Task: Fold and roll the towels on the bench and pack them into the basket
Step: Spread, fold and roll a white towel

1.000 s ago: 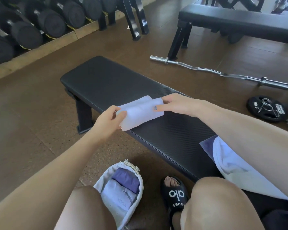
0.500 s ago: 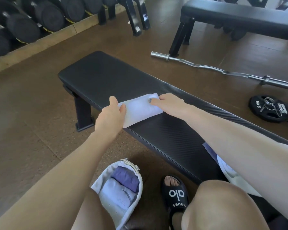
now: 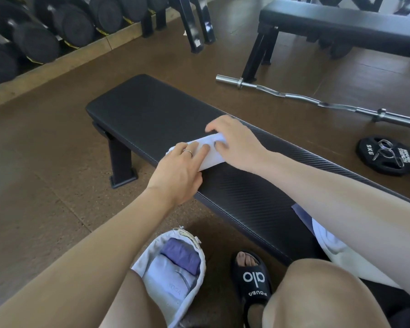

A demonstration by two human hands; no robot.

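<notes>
Brown gym flooring (image 3: pixel 45 176) surrounds a black padded bench (image 3: pixel 152 110) that runs diagonally from upper left to lower right. Bench padding beyond the hands, toward the far end, is bare; its near long edge faces the person's knees.

White towel (image 3: pixel 211 152): lies on the bench close to the near long edge, folded into a narrow band, largely covered by both hands.

Left hand (image 3: pixel 180 171): fingers extended and laid flat on the towel's left part, pressing it down; a ring shows on one finger.

Right hand (image 3: pixel 234 143): fingers curled over the towel's right end, gripping it.

Basket (image 3: pixel 199 252): a white fabric container on the floor between the knees, just below the bench edge. It holds a purple rolled towel (image 3: pixel 180 254) and a white rolled towel (image 3: pixel 168 278) side by side.

More towels (image 3: pixel 327 242), white over purple, lie on the bench under the right forearm. A curl bar (image 3: pixel 317 102) and a weight plate (image 3: pixel 384 155) lie on the floor past the far bench edge.
</notes>
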